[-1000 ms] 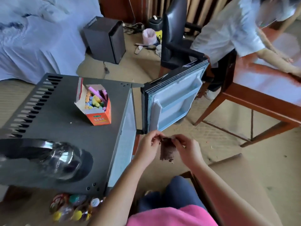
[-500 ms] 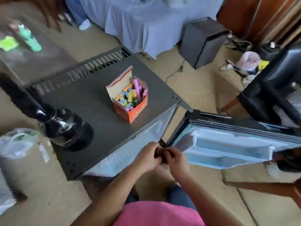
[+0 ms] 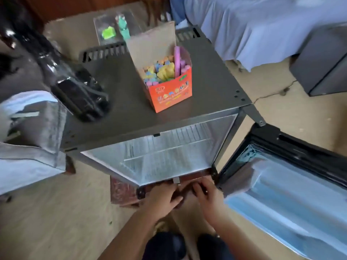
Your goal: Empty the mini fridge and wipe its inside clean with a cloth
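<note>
The dark grey metal mini fridge (image 3: 131, 117) stands right in front of the person, on a reddish-brown wooden base (image 3: 122, 192) on the beige floor (image 3: 56, 222). Its door (image 3: 281, 177) is swung wide to the right, with the pale blue inner lining facing up. The fridge's white interior (image 3: 165, 158) is in view, with a wire shelf (image 3: 169, 147) across it.

The left hand (image 3: 163, 199) and the right hand (image 3: 206, 194) sit close together just below the lower front edge of the fridge, near the door hinge. The fingers of both curl inward toward each other. What lies between them is hidden and blurred, so I cannot tell whether either hand grips anything.

On the fridge's top, an open orange cardboard box of coloured chalk sticks (image 3: 169, 91) stands near the middle. A dark clear-plastic bottle (image 3: 80, 94) rests on the left part. A bed with a pale blue sheet (image 3: 262, 25) lies beyond, and a second dark grey cabinet (image 3: 323, 62) stands on the floor at the right. Grey-white fabric (image 3: 28, 143) lies at the left.
</note>
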A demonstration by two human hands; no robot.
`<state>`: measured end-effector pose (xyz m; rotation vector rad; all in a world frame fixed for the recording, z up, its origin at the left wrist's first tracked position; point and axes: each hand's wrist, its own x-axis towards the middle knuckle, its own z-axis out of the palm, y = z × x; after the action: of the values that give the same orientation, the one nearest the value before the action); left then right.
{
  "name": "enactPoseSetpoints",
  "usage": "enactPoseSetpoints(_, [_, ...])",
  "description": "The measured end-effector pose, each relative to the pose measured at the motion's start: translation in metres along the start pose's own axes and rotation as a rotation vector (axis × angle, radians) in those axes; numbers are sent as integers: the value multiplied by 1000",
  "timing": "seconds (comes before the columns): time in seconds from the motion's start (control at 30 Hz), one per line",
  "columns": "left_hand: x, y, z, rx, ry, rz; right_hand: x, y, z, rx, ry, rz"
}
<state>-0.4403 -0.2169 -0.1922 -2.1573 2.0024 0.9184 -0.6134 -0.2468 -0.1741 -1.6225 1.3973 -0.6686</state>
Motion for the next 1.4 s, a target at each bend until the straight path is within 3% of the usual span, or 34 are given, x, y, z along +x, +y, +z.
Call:
enactPoseSetpoints(0.07, [8, -21, 39, -51, 2, -11, -2, 29, 25, -19, 2, -53])
enactPoseSetpoints(0.23, [12, -63, 104, -184, 191, -33, -7, 99, 58, -22, 128, -198])
enactPoseSetpoints(0.4, [-24, -73, 132, -208, 289, 24, -56, 141, 65, 0, 102, -254])
enactPoseSetpoints(0.57, [-104, -43, 115, -195, 549, 94, -129, 128, 41, -2, 150, -308])
enactPoseSetpoints(0.77, [-178, -34, 87, 64, 727, 189, -178, 86, -6, -98, 82, -541])
enactPoseSetpoints(0.9, [-197, -42, 72, 11, 696, 242, -191, 66, -23, -173, -2, -598])
enactPoseSetpoints(1.2, [-191, -79, 61, -331, 529, 261, -157, 49, -17, -93, -23, -539])
enactPoseSetpoints(1.4, [-155, -98, 45, -375, 675, 198, -117, 39, -9, -145, -54, -525])
